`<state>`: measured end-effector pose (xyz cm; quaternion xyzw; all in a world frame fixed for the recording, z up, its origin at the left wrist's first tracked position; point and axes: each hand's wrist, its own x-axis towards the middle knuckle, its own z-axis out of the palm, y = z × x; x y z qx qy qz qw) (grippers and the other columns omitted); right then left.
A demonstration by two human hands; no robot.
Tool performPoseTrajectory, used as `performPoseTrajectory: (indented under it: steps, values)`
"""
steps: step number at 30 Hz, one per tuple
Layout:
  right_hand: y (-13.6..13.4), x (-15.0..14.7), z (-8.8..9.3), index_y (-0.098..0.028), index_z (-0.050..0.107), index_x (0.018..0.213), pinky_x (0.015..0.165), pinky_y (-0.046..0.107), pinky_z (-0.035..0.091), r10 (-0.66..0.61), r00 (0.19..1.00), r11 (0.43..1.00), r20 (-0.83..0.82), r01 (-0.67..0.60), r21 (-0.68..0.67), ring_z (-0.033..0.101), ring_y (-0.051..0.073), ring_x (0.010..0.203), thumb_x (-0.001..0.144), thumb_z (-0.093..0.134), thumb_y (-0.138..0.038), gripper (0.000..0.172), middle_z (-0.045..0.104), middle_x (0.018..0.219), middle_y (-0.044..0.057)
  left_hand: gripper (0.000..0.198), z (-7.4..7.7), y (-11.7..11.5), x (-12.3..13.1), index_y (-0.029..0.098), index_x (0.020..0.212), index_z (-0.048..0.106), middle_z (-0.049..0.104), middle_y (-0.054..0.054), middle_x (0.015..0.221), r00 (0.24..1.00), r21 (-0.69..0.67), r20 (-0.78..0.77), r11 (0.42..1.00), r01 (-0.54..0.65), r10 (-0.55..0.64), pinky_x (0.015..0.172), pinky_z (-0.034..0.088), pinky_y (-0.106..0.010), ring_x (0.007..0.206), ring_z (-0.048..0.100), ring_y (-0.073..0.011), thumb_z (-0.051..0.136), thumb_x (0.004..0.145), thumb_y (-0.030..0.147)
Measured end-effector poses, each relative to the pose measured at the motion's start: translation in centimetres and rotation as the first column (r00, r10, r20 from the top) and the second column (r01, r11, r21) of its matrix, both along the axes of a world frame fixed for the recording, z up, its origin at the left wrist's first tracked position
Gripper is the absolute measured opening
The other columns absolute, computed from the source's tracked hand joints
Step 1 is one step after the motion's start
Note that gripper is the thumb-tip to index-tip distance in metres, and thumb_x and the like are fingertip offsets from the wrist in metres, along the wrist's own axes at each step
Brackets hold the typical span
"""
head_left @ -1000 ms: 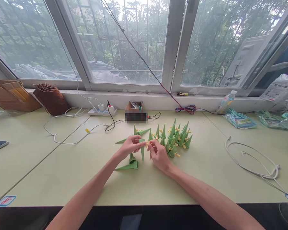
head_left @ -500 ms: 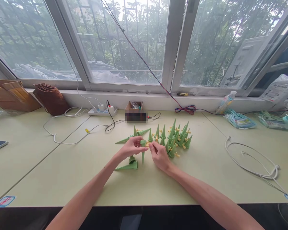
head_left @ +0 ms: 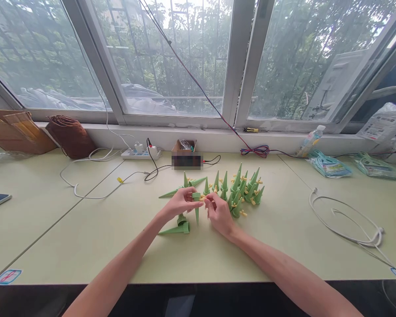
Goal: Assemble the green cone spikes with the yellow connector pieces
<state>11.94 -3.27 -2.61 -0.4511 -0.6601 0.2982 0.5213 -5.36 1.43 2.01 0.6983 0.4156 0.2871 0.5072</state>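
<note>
My left hand (head_left: 182,201) is closed around the top of a green spike (head_left: 197,215), whose tip points down at the table. A small yellow valve piece (head_left: 202,198) sticks out from the side of that spike, and my right hand (head_left: 219,213) pinches its end. Just right of my hands, several green spikes with yellow pieces (head_left: 236,187) stand points up in a cluster. More green spikes lie around my left hand, one of them (head_left: 181,228) on its side in front, its open end facing right.
Behind my hands sits a small open box (head_left: 185,152). A power strip (head_left: 140,153) with cables, a brown pouch (head_left: 71,136) and a cardboard box (head_left: 20,134) are at the back left. White cable (head_left: 350,235), a bottle (head_left: 312,141) and bagged items (head_left: 330,164) are at right.
The fingers of my right hand have shifted slightly at the yellow piece. My left hand and the held spike have barely moved.
</note>
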Motion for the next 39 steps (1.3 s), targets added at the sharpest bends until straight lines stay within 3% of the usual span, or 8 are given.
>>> performPoseTrajectory:
  steps: [8,18,29,39]
  values:
    - [0.2,0.3,-0.2,-0.020,0.048,0.075,0.052,0.024,0.030,-0.043,0.998,0.999,0.041,0.043,0.019,0.037,0.012,0.052,0.099,0.041,-0.034,0.029,0.042,0.059,-0.005,0.035,-0.9,0.2,0.3,0.017,0.074,0.048,0.037,0.006,0.063,0.999,0.199,-0.026,0.979,0.040,-0.036,0.045,0.027,-0.018,0.053,0.035,-0.0065,0.074,0.075,0.040]
    - [0.3,0.3,-0.2,-0.020,0.045,0.069,0.052,0.025,0.027,-0.068,0.996,0.998,0.056,0.068,-0.010,0.035,0.012,0.053,0.100,0.038,-0.038,0.036,0.040,0.059,-0.005,0.025,-1.6,-0.1,0.3,0.018,0.079,0.050,0.041,0.007,0.059,0.982,0.488,-0.182,0.872,0.041,0.056,0.050,0.035,-0.020,0.053,0.035,-0.0073,0.069,0.077,0.034]
    - [0.4,0.3,-0.2,-0.021,0.039,0.066,0.051,0.025,0.025,-0.069,0.997,0.997,0.044,0.070,-0.013,0.033,0.012,0.052,0.100,0.039,-0.039,0.039,0.038,0.057,-0.005,0.023,-1.9,0.1,0.3,0.018,0.080,0.052,0.045,0.007,0.060,0.971,0.583,-0.222,0.810,0.057,0.091,0.051,0.037,-0.020,0.052,0.038,-0.0073,0.070,0.077,0.033]
    - [0.4,0.1,-0.4,-0.020,0.044,0.067,0.051,0.025,0.027,-0.116,0.988,0.993,0.101,0.114,0.026,0.034,0.012,0.050,0.101,0.039,-0.039,0.039,0.040,0.056,-0.005,0.022,-1.1,0.6,-0.1,0.017,0.079,0.058,0.053,0.000,0.074,0.980,0.513,-0.201,0.852,0.103,0.003,0.048,0.041,-0.018,0.061,0.049,-0.0093,0.060,0.087,0.037]
